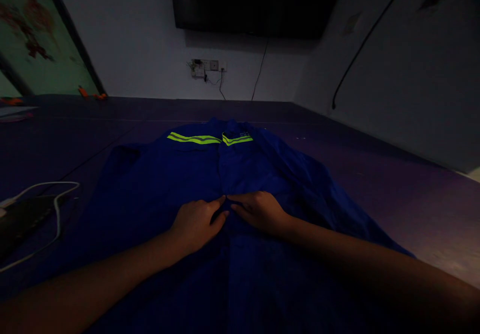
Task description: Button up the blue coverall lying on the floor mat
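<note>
A blue work jacket [195, 174] with yellow-green reflective stripes across the chest lies spread front up, its collar away from me. My left hand [198, 221] is at the middle of its front placket, fingers curled, with thumb and index fingertips on the cloth. From the other side my right hand [260, 211] meets it, its index fingertip almost touching the left one and its thumb just below. Both hands grip the placket's cloth between the fingertips. Any fastener under them is too small and dark to make out.
The jacket rests on a purple surface [375, 174]. At left lie a dark power strip or device [26, 219] and a white cable [56, 209]. Ahead, a wall carries sockets [210, 65] and a dark screen [255, 4]. Small orange objects [92, 94] sit at the far left.
</note>
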`<state>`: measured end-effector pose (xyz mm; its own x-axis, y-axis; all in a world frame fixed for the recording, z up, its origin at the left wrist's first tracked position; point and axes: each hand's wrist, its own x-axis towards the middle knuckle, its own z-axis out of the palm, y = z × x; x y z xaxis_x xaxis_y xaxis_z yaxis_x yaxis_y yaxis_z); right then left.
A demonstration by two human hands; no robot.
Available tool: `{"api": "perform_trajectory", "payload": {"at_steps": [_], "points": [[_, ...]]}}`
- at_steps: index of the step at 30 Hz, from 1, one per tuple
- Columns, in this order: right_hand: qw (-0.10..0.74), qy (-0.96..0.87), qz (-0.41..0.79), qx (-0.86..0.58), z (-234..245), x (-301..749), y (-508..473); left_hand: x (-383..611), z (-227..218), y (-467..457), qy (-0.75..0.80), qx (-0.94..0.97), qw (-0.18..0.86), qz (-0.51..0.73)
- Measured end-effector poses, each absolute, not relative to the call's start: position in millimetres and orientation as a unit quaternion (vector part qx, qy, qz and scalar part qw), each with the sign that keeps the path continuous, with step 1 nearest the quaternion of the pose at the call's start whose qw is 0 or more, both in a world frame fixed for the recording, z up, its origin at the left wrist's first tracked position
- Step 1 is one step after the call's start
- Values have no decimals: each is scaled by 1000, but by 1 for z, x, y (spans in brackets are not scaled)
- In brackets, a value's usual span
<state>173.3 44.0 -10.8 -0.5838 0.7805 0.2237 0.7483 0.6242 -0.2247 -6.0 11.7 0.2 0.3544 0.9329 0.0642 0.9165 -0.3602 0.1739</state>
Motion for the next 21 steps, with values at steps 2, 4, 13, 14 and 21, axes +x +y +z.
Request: {"api": "perform_trajectory", "payload": {"at_steps": [2,4,13,14,21], "points": [[150,-887,49,-433,-10,173,44,-7,-1,12,563,822,48,74],[149,-886,48,-436,-9,173,44,-7,-2,12,561,824,44,69],[148,-882,60,-444,-7,173,44,-7,-2,13,577,812,36,80],[148,-882,60,-443,-7,173,44,-7,-2,13,575,813,39,80],[164,-881,73,-438,-10,173,46,-9,-2,14,560,818,75,106]]}}
